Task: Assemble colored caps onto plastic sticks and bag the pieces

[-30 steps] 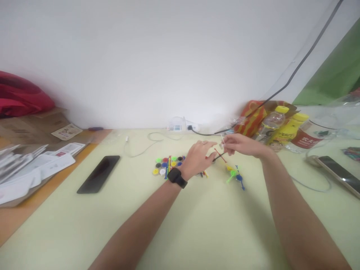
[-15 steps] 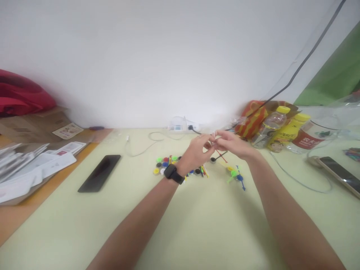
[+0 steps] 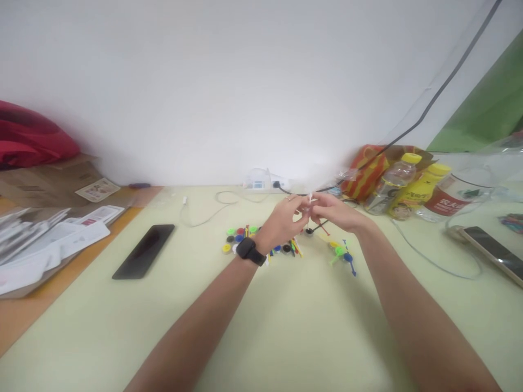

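My left hand (image 3: pixel 286 218), with a black watch on its wrist, is closed in a pinch at the middle of the table. Facing it, my right hand (image 3: pixel 334 211) is closed too, its fingertips meeting those of the left. Between them they grip a small white plastic piece (image 3: pixel 310 197), mostly hidden by the fingers. Under and left of my left hand lie several coloured discs (image 3: pixel 239 238) and thin plastic arrows (image 3: pixel 299 250). Just below my right hand are a black disc with an arrow (image 3: pixel 309 232) and a cluster of blue, green and yellow arrow spinners (image 3: pixel 342 252).
A black phone (image 3: pixel 144 251) lies at left, near papers (image 3: pixel 61 239) and a cardboard box (image 3: pixel 49 182). At the back is a power strip (image 3: pixel 257 182). Bottles (image 3: pixel 398 182), a red-and-yellow bag (image 3: pixel 363 171), cables and another phone (image 3: pixel 494 251) occupy the right.
The hands stay together in nearly the same spot. The fingers have shifted slightly around the white piece, and the whole view has moved a little.
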`<state>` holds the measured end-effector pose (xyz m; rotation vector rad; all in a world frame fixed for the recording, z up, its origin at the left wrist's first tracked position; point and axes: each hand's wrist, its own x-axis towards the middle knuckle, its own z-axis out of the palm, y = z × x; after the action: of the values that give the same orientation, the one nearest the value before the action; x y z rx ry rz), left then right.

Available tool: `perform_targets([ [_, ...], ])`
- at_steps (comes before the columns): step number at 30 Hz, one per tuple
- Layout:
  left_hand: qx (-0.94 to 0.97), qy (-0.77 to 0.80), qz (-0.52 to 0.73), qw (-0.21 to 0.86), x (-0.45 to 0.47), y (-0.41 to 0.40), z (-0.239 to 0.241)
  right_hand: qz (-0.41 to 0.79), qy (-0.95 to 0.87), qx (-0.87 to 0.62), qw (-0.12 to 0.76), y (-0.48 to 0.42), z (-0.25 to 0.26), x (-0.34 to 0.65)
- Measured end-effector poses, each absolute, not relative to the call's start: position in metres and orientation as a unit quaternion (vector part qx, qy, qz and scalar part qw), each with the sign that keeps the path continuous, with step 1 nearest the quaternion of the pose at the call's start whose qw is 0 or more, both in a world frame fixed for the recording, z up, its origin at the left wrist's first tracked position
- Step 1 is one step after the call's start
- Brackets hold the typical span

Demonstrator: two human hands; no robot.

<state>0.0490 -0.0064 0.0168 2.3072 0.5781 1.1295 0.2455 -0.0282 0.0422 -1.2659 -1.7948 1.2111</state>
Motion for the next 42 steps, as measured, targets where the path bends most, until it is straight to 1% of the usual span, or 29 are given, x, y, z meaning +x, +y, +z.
perform_targets([
  [4, 0.848, 0.219, 0.405, 0.262, 0.049, -0.006, 0.018, 0.434, -0.673, -0.518, 0.3, -0.027, 0.041, 0.241],
  [8, 0.837, 0.245, 0.394, 0.29, 0.047, -0.004, 0.016, 0.347, -0.663, -0.59, 0.304, -0.018, 0.03, 0.256],
  [9, 0.841, 0.248, 0.38, 0.297, 0.047, -0.005, 0.014, 0.317, -0.661, -0.616, 0.288, -0.014, 0.025, 0.262],
  [12, 0.872, 0.224, 0.31, 0.305, 0.051, -0.011, 0.009, 0.208, -0.663, -0.699, 0.168, -0.004, 0.006, 0.28],
  [13, 0.886, 0.207, 0.283, 0.304, 0.053, -0.014, 0.006, 0.191, -0.659, -0.712, 0.148, -0.001, 0.0, 0.285],
  [16, 0.92, 0.166, 0.21, 0.288, 0.059, -0.022, -0.002, 0.166, -0.645, -0.738, 0.108, 0.005, -0.016, 0.293],
  [20, 0.941, 0.186, 0.147, 0.242, 0.059, -0.024, -0.01, 0.142, -0.634, -0.756, 0.075, 0.008, -0.026, 0.292],
  [23, 0.945, 0.193, 0.143, 0.223, 0.056, -0.017, -0.016, 0.137, -0.636, -0.757, 0.064, 0.009, -0.028, 0.287],
  [27, 0.947, 0.188, 0.148, 0.214, 0.054, -0.01, -0.023, 0.163, -0.651, -0.739, 0.061, 0.009, -0.029, 0.288],
  [30, 0.952, 0.187, 0.155, 0.188, 0.053, -0.009, -0.023, 0.177, -0.662, -0.726, 0.062, 0.006, -0.024, 0.294],
  [36, 0.937, 0.285, 0.174, 0.106, 0.047, -0.007, -0.012, 0.195, -0.681, -0.704, 0.055, -0.006, 0.008, 0.306],
  [39, 0.928, 0.325, 0.159, 0.087, 0.044, -0.004, -0.01, 0.249, -0.705, -0.664, -0.002, -0.015, 0.024, 0.305],
  [42, 0.929, 0.327, 0.153, 0.084, 0.045, -0.003, -0.014, 0.301, -0.706, -0.637, -0.072, -0.02, 0.029, 0.301],
])
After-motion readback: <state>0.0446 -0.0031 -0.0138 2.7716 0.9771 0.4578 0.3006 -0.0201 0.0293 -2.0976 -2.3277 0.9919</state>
